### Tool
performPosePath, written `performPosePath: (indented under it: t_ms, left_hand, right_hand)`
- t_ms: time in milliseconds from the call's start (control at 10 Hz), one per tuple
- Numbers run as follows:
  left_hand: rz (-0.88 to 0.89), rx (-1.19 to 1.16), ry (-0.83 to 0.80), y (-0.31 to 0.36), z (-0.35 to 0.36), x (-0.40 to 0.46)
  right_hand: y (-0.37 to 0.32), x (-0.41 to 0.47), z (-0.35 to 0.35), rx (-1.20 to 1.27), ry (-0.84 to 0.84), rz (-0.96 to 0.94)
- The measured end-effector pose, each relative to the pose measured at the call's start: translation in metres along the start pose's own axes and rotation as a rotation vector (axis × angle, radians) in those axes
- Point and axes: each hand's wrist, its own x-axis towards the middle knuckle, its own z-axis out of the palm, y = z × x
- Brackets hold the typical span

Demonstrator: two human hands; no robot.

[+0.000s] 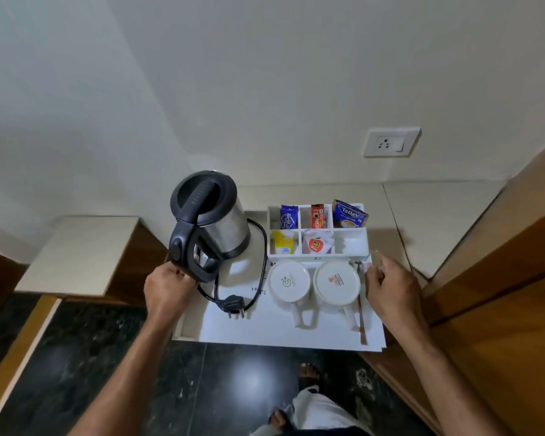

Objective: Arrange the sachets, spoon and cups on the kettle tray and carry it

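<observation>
A white tray (265,328) carries a steel kettle (221,221) with a black lid, its cord and plug (233,305) lying loose beside it. Two white cups (288,281) (336,283) stand upside down in front of a white divided holder (350,245). A spoon (361,316) lies along the tray's right side. Sachets stand in the holder: a blue one (288,217), a red one (317,215), a Tetley tea bag (348,214), a yellow one (283,242) and a white sugar one (317,243). My left hand (167,287) grips the tray's left edge under the kettle handle. My right hand (390,287) holds the right edge by the spoon bowl.
The tray's front sticks out past the beige counter (438,215) over a dark glossy floor (107,357). A wooden panel (501,278) stands close on the right. A wall socket (390,142) sits above the counter. A lower ledge (76,253) lies to the left. A sandalled foot (309,372) shows below.
</observation>
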Motion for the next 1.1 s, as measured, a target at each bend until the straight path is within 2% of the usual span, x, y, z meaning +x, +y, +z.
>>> performPosePath:
  t_ms: [200, 500, 700, 900, 1000, 1100]
  left_hand:
    - [-0.014, 0.070, -0.001, -0.002, 0.040, 0.065]
    - [-0.003, 0.129, -0.169, -0.013, 0.123, 0.110]
    - [-0.046, 0.127, -0.232, -0.019, 0.141, 0.115]
    - [-0.009, 0.162, -0.277, -0.031, 0.143, 0.128]
    - [-0.007, 0.179, -0.245, -0.027, 0.132, 0.131]
    - [0.110, -0.096, 0.015, 0.011, 0.102, 0.152]
  right_hand:
    - [-0.005, 0.053, 0.048, -0.023, -0.069, 0.031]
    - [0.025, 0.094, 0.098, -0.165, -0.115, 0.108]
    - [0.029, 0.110, 0.124, -0.193, -0.182, 0.191]
    - [0.016, 0.108, 0.132, -0.122, -0.165, 0.210]
    - [0.023, 0.105, 0.118, -0.292, -0.116, 0.314]
    - [-0.006, 0.123, 0.103, -0.305, 0.065, 0.183]
